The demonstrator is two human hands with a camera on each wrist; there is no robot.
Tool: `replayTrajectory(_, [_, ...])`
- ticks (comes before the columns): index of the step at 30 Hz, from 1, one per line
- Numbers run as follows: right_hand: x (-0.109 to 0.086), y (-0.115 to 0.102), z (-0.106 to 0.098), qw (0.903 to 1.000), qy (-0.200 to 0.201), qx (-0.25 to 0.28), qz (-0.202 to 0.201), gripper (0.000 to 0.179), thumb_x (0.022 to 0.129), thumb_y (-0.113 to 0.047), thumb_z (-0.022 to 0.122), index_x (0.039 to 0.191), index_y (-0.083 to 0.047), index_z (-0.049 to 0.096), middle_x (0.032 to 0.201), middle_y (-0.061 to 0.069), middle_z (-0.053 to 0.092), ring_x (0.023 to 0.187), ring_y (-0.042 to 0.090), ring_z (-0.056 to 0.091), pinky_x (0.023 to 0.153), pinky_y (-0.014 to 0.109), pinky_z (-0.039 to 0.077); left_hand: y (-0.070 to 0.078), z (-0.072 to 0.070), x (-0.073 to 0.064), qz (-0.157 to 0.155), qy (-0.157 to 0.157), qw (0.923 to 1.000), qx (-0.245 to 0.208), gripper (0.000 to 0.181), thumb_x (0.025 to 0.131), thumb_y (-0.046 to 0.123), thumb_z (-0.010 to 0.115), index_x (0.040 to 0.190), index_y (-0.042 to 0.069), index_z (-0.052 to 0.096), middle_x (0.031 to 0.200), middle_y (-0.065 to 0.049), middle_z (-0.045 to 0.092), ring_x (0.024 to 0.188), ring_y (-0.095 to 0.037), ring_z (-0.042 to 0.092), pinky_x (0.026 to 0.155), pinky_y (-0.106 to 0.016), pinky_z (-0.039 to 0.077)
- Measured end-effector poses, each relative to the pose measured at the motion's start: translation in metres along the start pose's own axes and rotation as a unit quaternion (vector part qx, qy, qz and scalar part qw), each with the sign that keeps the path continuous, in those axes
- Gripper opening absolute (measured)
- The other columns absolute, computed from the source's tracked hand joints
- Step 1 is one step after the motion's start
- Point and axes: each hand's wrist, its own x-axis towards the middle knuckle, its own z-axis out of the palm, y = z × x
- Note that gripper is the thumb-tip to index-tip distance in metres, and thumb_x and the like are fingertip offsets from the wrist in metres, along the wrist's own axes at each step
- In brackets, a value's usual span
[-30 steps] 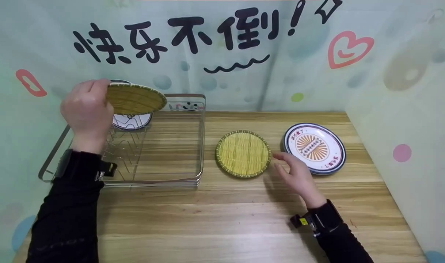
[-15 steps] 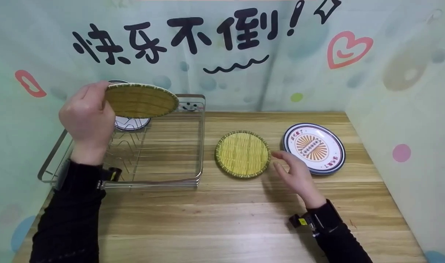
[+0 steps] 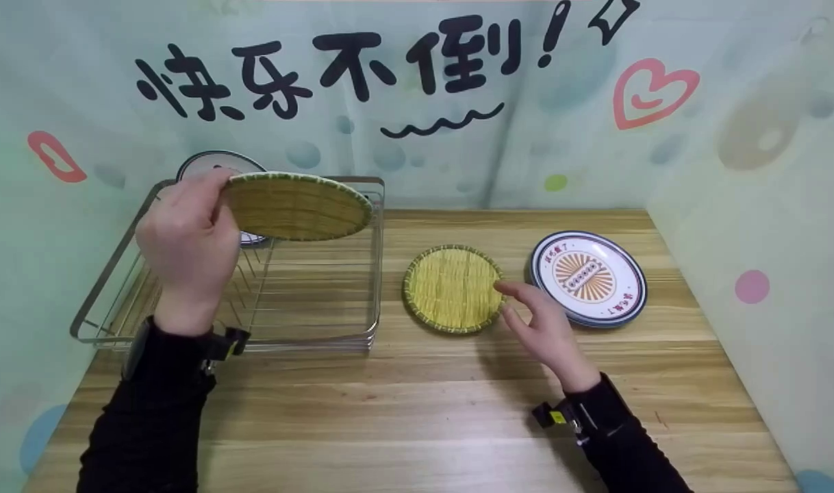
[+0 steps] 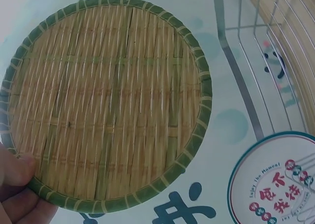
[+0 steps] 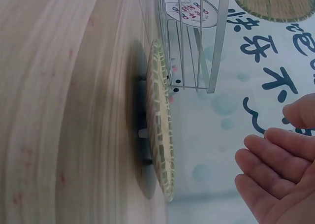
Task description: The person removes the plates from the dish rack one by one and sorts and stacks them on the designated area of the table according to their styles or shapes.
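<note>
My left hand [image 3: 187, 246] pinches a round woven bamboo tray [image 3: 297, 207] by its left edge, raised and tilted over the wire dish rack [image 3: 378, 267]. The left wrist view shows the tray's woven face and green-bound rim, with the thumb and fingers at its lower left edge. A second round woven tray [image 3: 455, 291] lies on the table right of the rack; small dark supports appear beneath it in the right wrist view. Over its right edge my right hand [image 3: 544, 335] hovers, thumb and fingers apart, nothing held; the right wrist view shows it above the tray [image 5: 161, 125].
A white patterned plate [image 3: 215, 163] stands at the rack's back left, partly hidden. White plates with blue rims [image 3: 588, 277] lie stacked at the right, close to the right hand. Printed cloth walls [image 3: 431, 157] border the wooden table [image 3: 389, 424] behind and at both sides.
My left hand has carried the woven tray to the right and slightly nearer, uncovering more of the plate behind. My right hand has shifted slightly left, its fingertips now over the other tray's edge.
</note>
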Motion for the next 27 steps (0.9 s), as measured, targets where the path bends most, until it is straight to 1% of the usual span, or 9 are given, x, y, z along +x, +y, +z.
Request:
replayTrajectory(4, [0.002, -0.005, 0.002, 0.9997, 0.011, 0.001, -0.023, 0.034, 0.091, -0.005, 0.068, 0.124, 0.003, 0.063, 0.125, 0.015, 0.066, 0.114, 0.031, 0.061, 0.1, 0.045, 0.047, 0.009, 0.003, -0.002, -0.007, 0.004, 0.9997, -0.024, 0.033, 0.076, -0.021, 0.055, 0.088, 0.002, 0.076, 0.087, -0.011, 0.075, 0.072, -0.033, 0.07, 0.063, -0.048, 0.057])
replayTrajectory(7, [0.004, -0.008, 0.004, 0.999, 0.016, 0.012, -0.041, 0.037, 0.09, -0.003, 0.069, 0.125, 0.004, 0.062, 0.127, 0.014, 0.065, 0.116, 0.031, 0.061, 0.101, 0.041, 0.047, 0.016, 0.004, -0.003, -0.008, 0.005, 0.9992, -0.039, 0.031, 0.077, -0.021, 0.058, 0.087, 0.002, 0.076, 0.088, -0.01, 0.075, 0.072, -0.033, 0.071, 0.066, -0.046, 0.058])
replayTrajectory(11, [0.006, -0.012, 0.008, 0.9981, 0.016, 0.027, -0.054, 0.041, 0.089, -0.001, 0.07, 0.128, 0.005, 0.06, 0.129, 0.014, 0.064, 0.117, 0.032, 0.06, 0.102, 0.036, 0.047, 0.025, 0.005, -0.007, -0.003, -0.001, 0.9986, -0.053, 0.029, 0.078, -0.02, 0.059, 0.088, 0.002, 0.076, 0.089, -0.01, 0.075, 0.072, -0.032, 0.071, 0.065, -0.045, 0.058])
replayTrajectory(14, [0.007, -0.016, 0.01, 0.9975, 0.014, 0.039, -0.058, 0.043, 0.088, 0.0, 0.07, 0.13, 0.006, 0.058, 0.13, 0.014, 0.063, 0.118, 0.032, 0.059, 0.102, 0.035, 0.047, 0.032, 0.006, -0.009, 0.0, -0.012, 0.9971, -0.075, 0.027, 0.079, -0.019, 0.06, 0.089, 0.002, 0.075, 0.091, -0.01, 0.075, 0.075, -0.031, 0.072, 0.071, -0.035, 0.059])
replayTrajectory(17, [0.009, -0.021, 0.012, 0.9965, 0.013, 0.056, -0.061, 0.045, 0.088, 0.001, 0.07, 0.13, 0.006, 0.057, 0.13, 0.015, 0.063, 0.118, 0.031, 0.06, 0.102, 0.035, 0.048, 0.038, 0.007, -0.011, 0.006, -0.022, 0.9953, -0.094, 0.024, 0.081, -0.018, 0.064, 0.09, 0.001, 0.075, 0.092, -0.01, 0.075, 0.078, -0.03, 0.072, 0.078, -0.025, 0.057])
replayTrajectory(19, [0.01, -0.024, 0.013, 0.9956, 0.014, 0.065, -0.066, 0.046, 0.087, 0.002, 0.07, 0.131, 0.006, 0.056, 0.13, 0.015, 0.063, 0.117, 0.031, 0.06, 0.102, 0.033, 0.048, 0.043, 0.009, -0.012, 0.01, -0.026, 0.9941, -0.105, 0.022, 0.082, -0.017, 0.065, 0.09, 0.001, 0.075, 0.092, -0.011, 0.075, 0.077, -0.031, 0.072, 0.077, -0.025, 0.057])
replayTrajectory(23, [0.012, -0.028, 0.016, 0.9932, 0.022, 0.069, -0.091, 0.048, 0.086, 0.005, 0.07, 0.132, 0.007, 0.055, 0.129, 0.016, 0.063, 0.114, 0.032, 0.062, 0.101, 0.03, 0.048, 0.051, 0.013, -0.015, 0.021, -0.032, 0.9923, -0.118, 0.02, 0.084, -0.015, 0.064, 0.09, 0.0, 0.074, 0.091, -0.012, 0.075, 0.072, -0.029, 0.072, 0.068, -0.034, 0.06])
replayTrajectory(25, [0.013, -0.031, 0.017, 0.9918, 0.026, 0.069, -0.105, 0.049, 0.086, 0.007, 0.07, 0.132, 0.008, 0.055, 0.128, 0.017, 0.063, 0.113, 0.033, 0.062, 0.1, 0.029, 0.048, 0.056, 0.016, -0.017, 0.024, -0.034, 0.9905, -0.131, 0.021, 0.084, -0.016, 0.063, 0.09, 0.0, 0.074, 0.09, -0.011, 0.075, 0.072, -0.028, 0.072, 0.068, -0.032, 0.06])
replayTrajectory(27, [0.014, -0.033, 0.016, 0.9902, 0.028, 0.075, -0.115, 0.051, 0.085, 0.008, 0.069, 0.133, 0.008, 0.053, 0.128, 0.017, 0.064, 0.112, 0.033, 0.063, 0.099, 0.029, 0.049, 0.061, 0.017, -0.019, 0.029, -0.041, 0.9878, -0.147, 0.022, 0.083, -0.017, 0.063, 0.091, 0.0, 0.074, 0.092, -0.011, 0.075, 0.076, -0.027, 0.073, 0.074, -0.027, 0.059])
